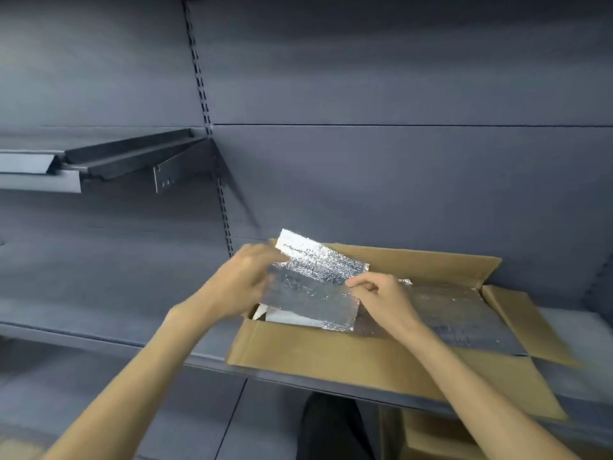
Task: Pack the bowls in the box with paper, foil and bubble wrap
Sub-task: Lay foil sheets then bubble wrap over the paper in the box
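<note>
An open cardboard box [348, 356] stands on a grey shelf, its flaps spread outward. Above its left half I hold a folded sheet of silver foil wrap [311, 293]. My left hand [242, 277] grips the sheet's left edge. My right hand [381, 293] pinches its right edge near the fold. More silver foil [461, 320] lines the right part of the box. Something white [282, 315] shows beneath the held sheet; I cannot tell whether it is paper or a bowl. The picture is motion-blurred.
The grey shelf [99, 323] runs left and right under the box. A higher shelf bracket [132, 161] juts out at upper left. A slotted upright [212, 134] climbs the back panel. Another cardboard box [431, 436] sits below the shelf.
</note>
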